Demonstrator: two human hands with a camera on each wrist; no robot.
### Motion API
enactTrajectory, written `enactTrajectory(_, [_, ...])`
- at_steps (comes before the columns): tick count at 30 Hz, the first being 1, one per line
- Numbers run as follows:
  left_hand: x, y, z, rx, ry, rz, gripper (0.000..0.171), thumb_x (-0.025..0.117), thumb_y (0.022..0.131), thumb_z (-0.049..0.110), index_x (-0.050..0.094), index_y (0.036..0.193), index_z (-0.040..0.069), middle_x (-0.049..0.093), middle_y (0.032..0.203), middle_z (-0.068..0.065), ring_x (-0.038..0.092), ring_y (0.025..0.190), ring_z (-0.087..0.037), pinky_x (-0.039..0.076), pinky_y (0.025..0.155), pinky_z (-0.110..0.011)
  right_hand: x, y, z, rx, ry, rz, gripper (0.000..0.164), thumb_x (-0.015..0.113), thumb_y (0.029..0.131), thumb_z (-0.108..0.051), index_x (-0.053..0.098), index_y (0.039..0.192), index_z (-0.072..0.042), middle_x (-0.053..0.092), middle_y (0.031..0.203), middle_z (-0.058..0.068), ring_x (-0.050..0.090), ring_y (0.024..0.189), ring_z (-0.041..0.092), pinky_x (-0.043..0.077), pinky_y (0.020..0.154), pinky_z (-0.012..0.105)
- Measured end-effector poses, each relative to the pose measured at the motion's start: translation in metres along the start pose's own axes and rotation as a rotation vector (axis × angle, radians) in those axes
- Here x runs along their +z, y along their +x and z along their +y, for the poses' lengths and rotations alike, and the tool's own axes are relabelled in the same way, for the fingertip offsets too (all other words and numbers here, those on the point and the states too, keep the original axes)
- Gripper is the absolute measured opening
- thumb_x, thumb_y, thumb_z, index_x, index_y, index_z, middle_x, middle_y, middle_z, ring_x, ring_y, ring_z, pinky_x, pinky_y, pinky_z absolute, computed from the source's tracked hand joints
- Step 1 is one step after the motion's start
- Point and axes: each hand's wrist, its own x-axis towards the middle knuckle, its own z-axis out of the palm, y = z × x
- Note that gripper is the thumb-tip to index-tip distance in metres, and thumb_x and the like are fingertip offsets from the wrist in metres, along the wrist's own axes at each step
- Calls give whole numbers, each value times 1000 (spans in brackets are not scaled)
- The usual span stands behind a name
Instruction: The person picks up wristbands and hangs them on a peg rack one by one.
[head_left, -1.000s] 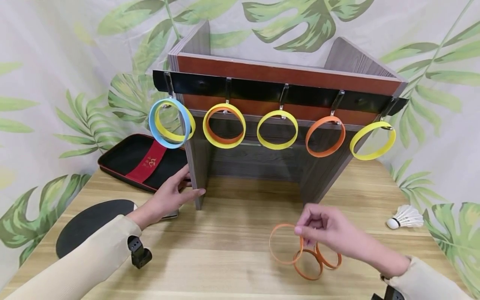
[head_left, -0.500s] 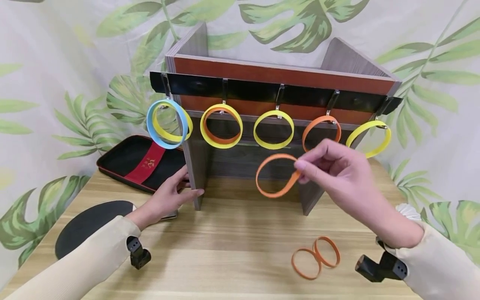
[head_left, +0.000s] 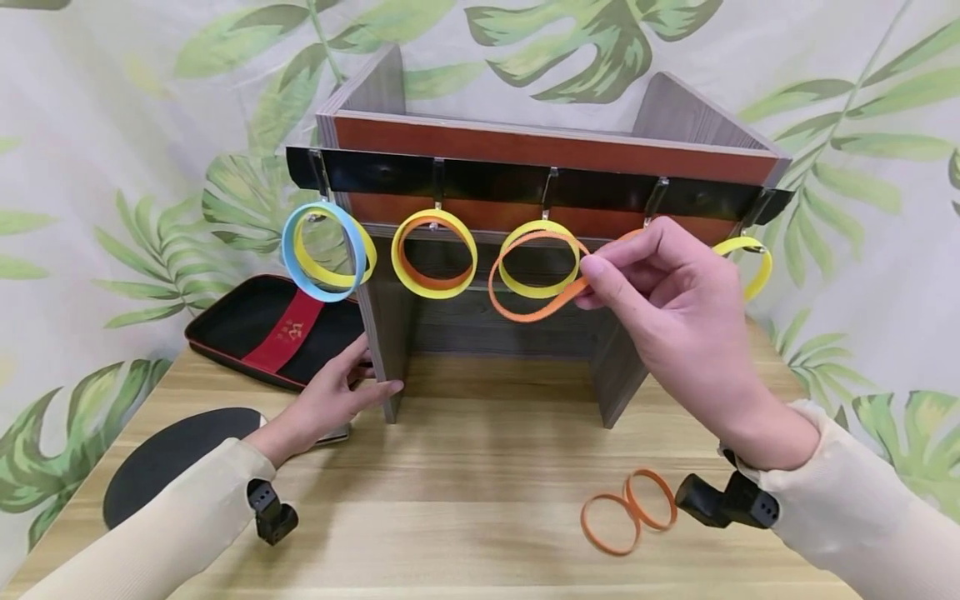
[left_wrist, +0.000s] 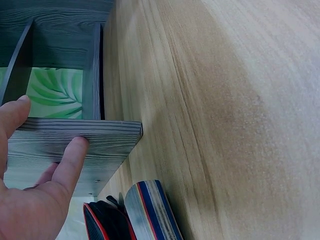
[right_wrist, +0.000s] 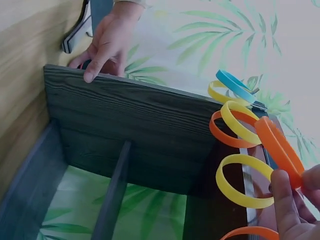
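An orange silicone wristband (head_left: 525, 315) is pinched between the thumb and fingers of my right hand (head_left: 667, 308). In the head view it overlaps the yellow wristband (head_left: 540, 293) on the middle hook. My left hand (head_left: 322, 408) holds the front edge of the left side panel (left_wrist: 75, 127) of a grey wooden shelf, thumb on the inner face and fingers outside. Other wristbands hang on the hooks: a blue one (head_left: 287, 250) with a yellow one at far left, yellow with orange beside it, and a yellow one (head_left: 763, 275) at far right. My right hand partly hides the fourth hook's orange band.
Two orange wristbands (head_left: 611, 550) lie on the wooden table (head_left: 420, 525), below my right hand. At the left are a black table tennis paddle (head_left: 180, 458) and an open black case (head_left: 225, 325) with a red strap. The black hook strip (head_left: 487, 179) crosses the shelf's front.
My right hand has lifted one orange wristband from the table and carried it up to the middle hook. Two orange wristbands stay behind. The left hand keeps its place on the panel.
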Motion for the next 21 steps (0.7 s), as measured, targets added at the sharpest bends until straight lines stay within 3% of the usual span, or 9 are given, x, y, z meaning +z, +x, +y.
enactTrajectory(4, [0,0,0,-14,8,-3,85,72,100,20,22,168,31,54,152,-20,60,131,-40,53,94,-20,1,4,0,-26,-57,20,6,71,93,10,65,94,11,77,86,5,74,68,11,62,68,24])
enactTrajectory(9, [0,-1,0,-24,12,2,86,72,100,20,21,168,31,54,152,-20,61,130,-39,54,94,-20,2,10,2,5,-140,41,6,71,94,5,66,95,7,77,86,4,75,67,10,60,66,20])
enactTrajectory(14, [1,0,0,-27,5,4,86,72,100,20,21,168,30,56,150,-21,61,129,-39,53,91,-18,2,11,4,3,-281,27,10,71,96,1,64,98,8,77,86,0,75,68,9,61,67,21])
enactTrajectory(21, [1,0,-1,-27,4,5,84,73,100,20,23,168,28,57,150,-20,60,130,-39,54,93,-19,3,12,5,23,-404,-15,14,72,97,-5,63,99,6,78,94,14,76,69,8,63,72,23])
